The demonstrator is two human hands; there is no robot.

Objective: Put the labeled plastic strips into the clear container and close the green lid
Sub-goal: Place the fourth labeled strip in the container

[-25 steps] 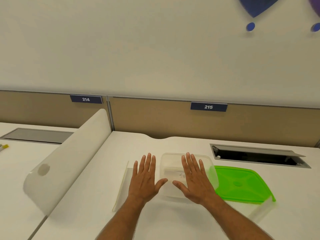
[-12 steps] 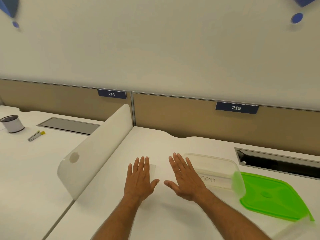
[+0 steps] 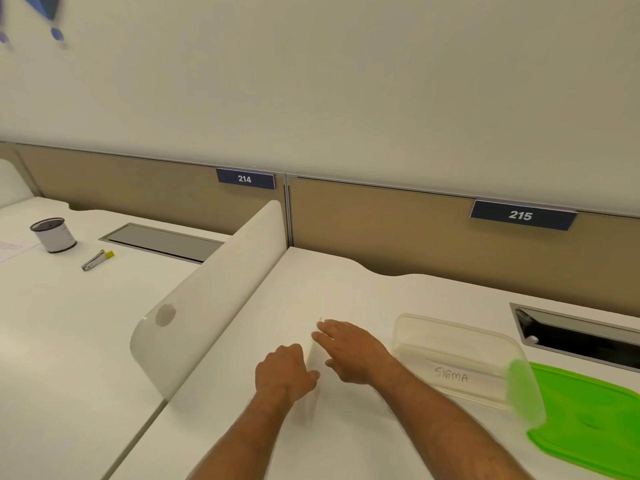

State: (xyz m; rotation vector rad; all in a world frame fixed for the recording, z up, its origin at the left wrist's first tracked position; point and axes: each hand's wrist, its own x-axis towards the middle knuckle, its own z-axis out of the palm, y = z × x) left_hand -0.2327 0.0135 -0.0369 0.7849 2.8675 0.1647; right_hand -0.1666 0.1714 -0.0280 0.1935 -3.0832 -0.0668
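Clear strip barely visible, left hand gripping

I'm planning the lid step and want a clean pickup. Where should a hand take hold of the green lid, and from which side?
Probably the near-left edge of the green lid, approached from the left with the right hand. The lid lies flat on the desk, right of the clear container, and its thin raised rim suits a pinch. Its right part runs out of view.

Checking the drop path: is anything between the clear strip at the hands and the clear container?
Nothing visible. The clear plastic strip sits between both hands; bare white desk separates it from the open clear container, its green lid off beyond it.
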